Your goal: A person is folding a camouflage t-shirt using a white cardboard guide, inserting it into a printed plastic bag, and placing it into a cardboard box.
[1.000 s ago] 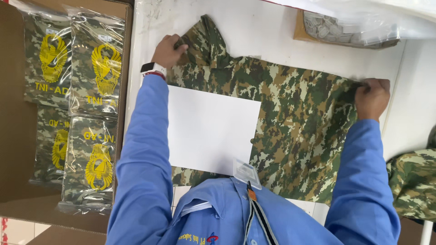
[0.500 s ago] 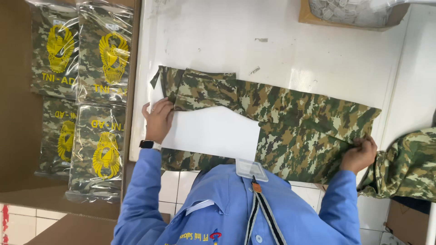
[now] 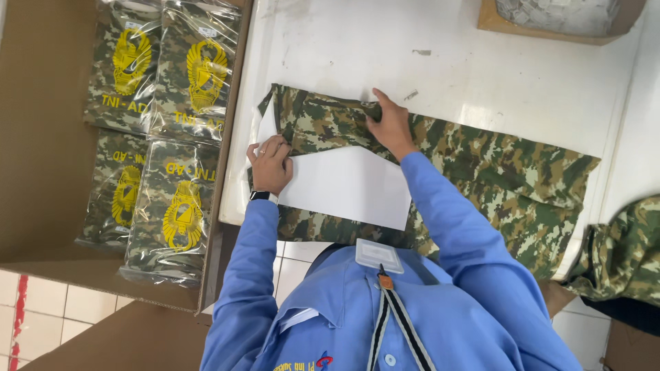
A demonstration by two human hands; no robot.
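Camouflage garment lies on the white table, partly folded over a white sheet; left hand pinches its edge; right hand presses flat, fingers spread; long end remains unfolded.

Blue long-sleeve shirt, black wristband, badge w/ striped lanyard

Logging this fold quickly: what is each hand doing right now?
Left hand: closed, pinching the white sheet.
Right hand: open, flat on the camouflage garment.
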